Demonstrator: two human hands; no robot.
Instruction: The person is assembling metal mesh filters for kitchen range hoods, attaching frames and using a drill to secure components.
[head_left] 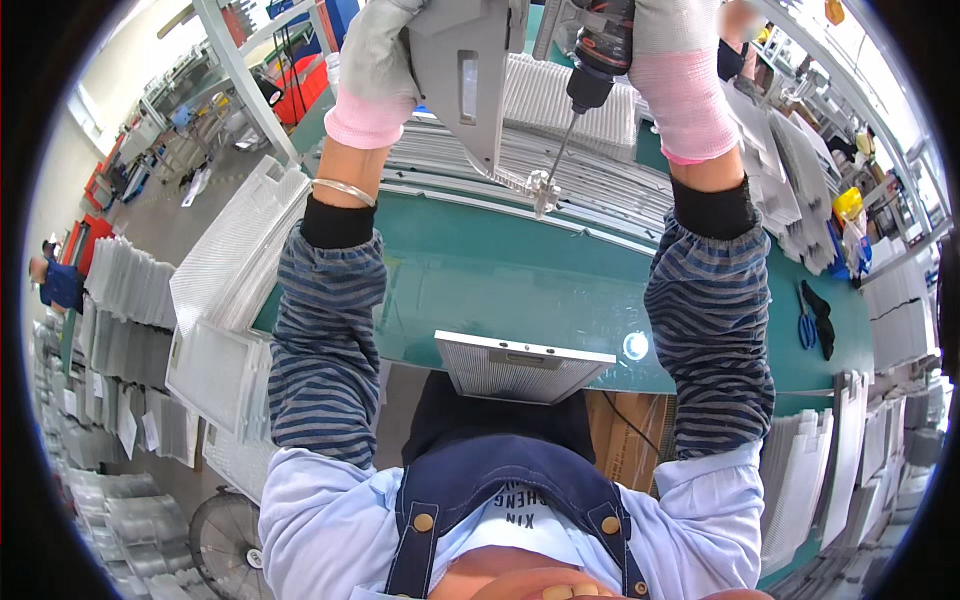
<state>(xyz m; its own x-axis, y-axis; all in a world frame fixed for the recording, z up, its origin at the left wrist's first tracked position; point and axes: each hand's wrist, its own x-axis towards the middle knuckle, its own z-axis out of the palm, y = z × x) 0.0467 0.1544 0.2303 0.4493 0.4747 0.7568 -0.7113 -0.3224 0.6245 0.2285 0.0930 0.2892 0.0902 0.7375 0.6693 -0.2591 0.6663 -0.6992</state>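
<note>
Gloved left hand (378, 50) lies against the left side of a grey tool frame (455, 75), gloved right hand (677, 30) against the right side of a drill (604, 45); their fingers are out of view, so how tightly either closes cannot be told. Near the body, a mesh-faced panel (520, 368) stands tilted at the green table's (500, 270) near edge; farther, the drill's bit slants down leftward before pale strips (610, 190) and ribbed sheets (570, 95).

Panel (500, 368) set at near edge of table (480, 270), strips (620, 190) laid along far side, drill (603, 55) held above strips, tool (450, 90) held left of drill, mesh sheets (235, 240) stacked at left, pliers (806, 325) laid near right end.
</note>
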